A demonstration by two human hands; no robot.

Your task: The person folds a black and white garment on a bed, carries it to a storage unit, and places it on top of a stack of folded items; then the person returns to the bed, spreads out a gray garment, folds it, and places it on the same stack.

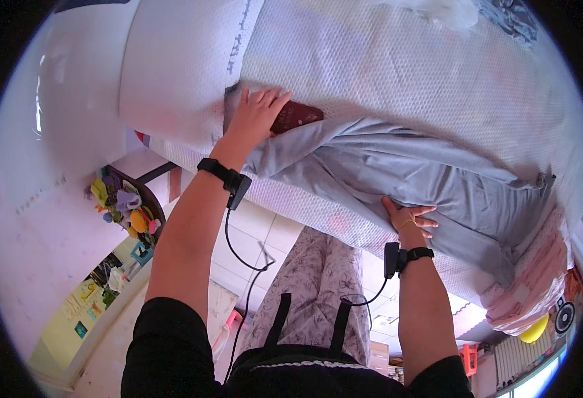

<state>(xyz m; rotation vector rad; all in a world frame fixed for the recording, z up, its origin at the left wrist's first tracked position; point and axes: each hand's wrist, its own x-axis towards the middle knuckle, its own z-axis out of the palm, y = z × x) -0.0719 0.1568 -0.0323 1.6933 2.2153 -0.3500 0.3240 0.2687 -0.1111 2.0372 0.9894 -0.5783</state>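
Observation:
A soft grey cloth (384,159), perhaps a garment, lies loosely spread and creased along the near side of the bed. My left hand (259,113) rests at its far left end, fingers stretched and slightly apart. Beside those fingers is a flat dark red piece (299,115) with small light markings, partly covered by the hand; whether it belongs to the cloth I cannot tell. Farther right, my right hand (412,217) presses on the cloth's near edge with its fingers spread. Neither hand is closed round anything.
Pale textured bedding (371,66) covers the bed. Pink ruffled fabric (533,278) lies at its right end, near a yellow round object (534,329). Colourful soft toys (129,209) sit left of the bed. Black cables (243,312) hang from both wrist straps.

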